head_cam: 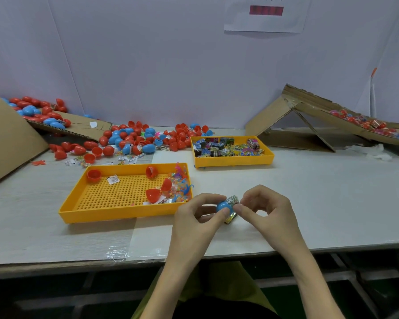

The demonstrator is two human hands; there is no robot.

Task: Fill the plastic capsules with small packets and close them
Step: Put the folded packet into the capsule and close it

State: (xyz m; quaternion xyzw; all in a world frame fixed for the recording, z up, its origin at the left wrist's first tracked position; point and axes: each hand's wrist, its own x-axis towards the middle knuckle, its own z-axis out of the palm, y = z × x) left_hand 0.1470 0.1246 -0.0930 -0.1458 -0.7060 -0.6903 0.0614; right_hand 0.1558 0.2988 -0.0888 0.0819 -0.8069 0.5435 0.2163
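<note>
The left hand (pixel 195 217) grips a blue capsule half (pixel 224 206) between thumb and curled fingers. The right hand (pixel 266 209) pinches a small packet (pixel 232 200) at the capsule's opening.

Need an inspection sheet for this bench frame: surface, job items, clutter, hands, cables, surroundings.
Surface: pale table, clear tape at its front edge.
Job's things: blue capsule with a packet at its mouth; far yellow tray full of packets; near perforated tray holding red capsule halves and small toys.
Clutter: loose red and blue capsules piled at back left; crumpled tissue at right.
Hands: left hand grips the blue capsule; right hand pinches the packet.
Cables: nothing seen.
Surroundings: cardboard ramp at right carrying capsules; cardboard sheet at left; paper notice on the wall.
</note>
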